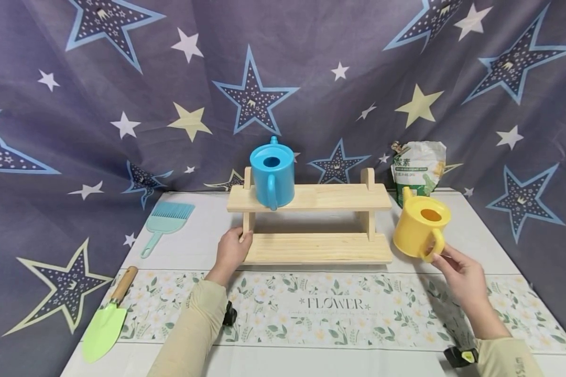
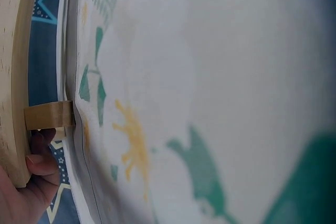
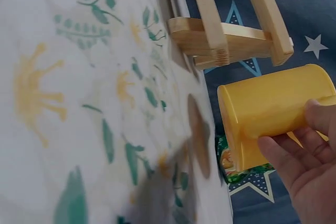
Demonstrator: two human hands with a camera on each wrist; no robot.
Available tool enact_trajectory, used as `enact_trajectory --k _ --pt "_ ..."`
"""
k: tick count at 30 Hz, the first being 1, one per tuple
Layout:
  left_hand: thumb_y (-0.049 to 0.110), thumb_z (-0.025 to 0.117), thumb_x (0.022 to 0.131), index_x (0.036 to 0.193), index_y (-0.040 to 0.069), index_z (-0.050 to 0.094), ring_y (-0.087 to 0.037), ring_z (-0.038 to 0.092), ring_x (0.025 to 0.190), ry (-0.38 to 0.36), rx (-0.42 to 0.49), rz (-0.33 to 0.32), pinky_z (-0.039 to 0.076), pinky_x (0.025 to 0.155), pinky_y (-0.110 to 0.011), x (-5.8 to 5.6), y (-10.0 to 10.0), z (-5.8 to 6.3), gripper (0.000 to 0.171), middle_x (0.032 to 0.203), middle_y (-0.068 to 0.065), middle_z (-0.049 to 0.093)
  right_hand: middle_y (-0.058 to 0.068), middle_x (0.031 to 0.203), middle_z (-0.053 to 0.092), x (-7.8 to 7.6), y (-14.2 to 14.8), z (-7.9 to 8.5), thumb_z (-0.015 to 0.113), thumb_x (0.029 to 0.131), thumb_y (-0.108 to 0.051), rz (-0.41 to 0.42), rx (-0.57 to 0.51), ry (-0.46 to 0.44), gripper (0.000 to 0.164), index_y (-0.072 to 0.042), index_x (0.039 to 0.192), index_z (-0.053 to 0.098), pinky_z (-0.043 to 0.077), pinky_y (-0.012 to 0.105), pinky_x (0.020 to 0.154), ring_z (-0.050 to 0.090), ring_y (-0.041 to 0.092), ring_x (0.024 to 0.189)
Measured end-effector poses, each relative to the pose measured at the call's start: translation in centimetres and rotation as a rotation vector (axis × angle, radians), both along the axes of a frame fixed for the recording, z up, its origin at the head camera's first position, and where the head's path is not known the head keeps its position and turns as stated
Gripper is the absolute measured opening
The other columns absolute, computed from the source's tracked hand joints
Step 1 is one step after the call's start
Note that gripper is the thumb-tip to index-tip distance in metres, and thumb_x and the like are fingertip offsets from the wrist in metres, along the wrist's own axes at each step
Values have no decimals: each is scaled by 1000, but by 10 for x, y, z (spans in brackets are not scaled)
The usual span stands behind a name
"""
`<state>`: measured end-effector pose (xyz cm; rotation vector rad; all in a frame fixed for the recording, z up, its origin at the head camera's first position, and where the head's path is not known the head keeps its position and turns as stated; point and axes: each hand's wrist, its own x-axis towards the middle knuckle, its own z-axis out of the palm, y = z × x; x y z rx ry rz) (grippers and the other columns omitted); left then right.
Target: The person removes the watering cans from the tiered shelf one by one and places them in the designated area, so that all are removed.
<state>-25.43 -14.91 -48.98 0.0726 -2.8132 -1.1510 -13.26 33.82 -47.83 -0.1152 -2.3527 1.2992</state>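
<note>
A two-tier wooden shelf (image 1: 318, 248) stands at the middle of the table. On its upper board, toward the left, sits a blue watering can (image 1: 283, 183), its handle facing me. My left hand (image 1: 232, 250) grips the left end of the lower board; thumb and fingers curl at its edge in the left wrist view. To the right of the shelf, my right hand (image 1: 464, 275) holds a yellow watering can (image 1: 410, 235) by its handle. In the right wrist view the yellow can is off the table, with a shadow below it.
Behind the yellow can stands a white and green bag (image 1: 415, 162) with a clip on top. At left lie a teal brush with dustpan (image 1: 167, 222) and a green trowel (image 1: 105, 330) with a wooden handle. A star-patterned curtain (image 1: 283, 68) hangs behind the table.
</note>
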Motion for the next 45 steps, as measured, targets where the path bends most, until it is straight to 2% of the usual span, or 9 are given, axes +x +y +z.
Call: enact_trajectory --k 6,9,18,29,31,34,36,41,45 --pt "26 58 97 116 1 68 -26 63 88 10 -1 0 52 79 -43 0 0 -1 33 106 -16 68 27 124 60 0 -5 -1 64 96 -15 -12 0 -49 45 7 134 52 48 8 74 54 -19 89" --pt "26 58 97 116 0 68 -25 63 88 10 -2 -1 52 79 -43 0 0 -1 33 106 -16 68 33 125 56 1 -7 1 63 96 -10 2 5 -69 44 9 134 51 49 9 73 53 -20 88" --pt "26 56 98 120 0 65 -25 64 92 -16 8 -1 53 81 -43 0 0 0 36 110 -16 67 31 130 54 -1 -8 1 61 97 -11 7 21 -138 45 8 136 49 48 7 71 48 -23 85" --pt "27 57 97 118 1 67 -26 63 90 3 8 9 52 80 -42 0 0 1 35 107 -16 67 30 124 59 -1 -12 3 64 95 -13 36 89 -193 41 8 130 56 47 7 69 47 -21 82" --pt "27 57 97 118 0 67 -27 63 90 5 3 6 52 80 -43 0 0 1 35 107 -16 67 30 123 59 -1 -12 2 64 95 -13 43 99 -219 40 8 129 57 48 8 69 53 -14 85" --pt "27 57 97 118 0 67 -27 63 89 6 -1 3 52 80 -43 0 0 2 36 107 -16 67 30 122 60 1 -13 2 64 96 -13 50 108 -253 39 8 127 58 50 11 70 66 9 92" --pt "27 57 97 118 0 67 -27 63 89 9 -7 1 52 79 -43 0 0 2 36 107 -16 68 29 121 61 2 -14 2 63 96 -13 52 114 -265 38 8 127 58 51 12 70 66 14 94" --pt "28 57 97 117 0 67 -27 63 87 12 -16 5 51 78 -43 1 0 2 36 105 -16 68 27 117 64 5 -16 5 64 95 -12 30 123 -250 36 7 125 59 49 9 69 51 -15 85" --pt "28 57 97 117 0 67 -27 63 88 9 -16 5 51 78 -43 1 0 2 36 105 -16 68 26 115 65 8 -17 11 66 94 -15 11 125 -231 38 6 126 59 47 8 67 48 -19 81"
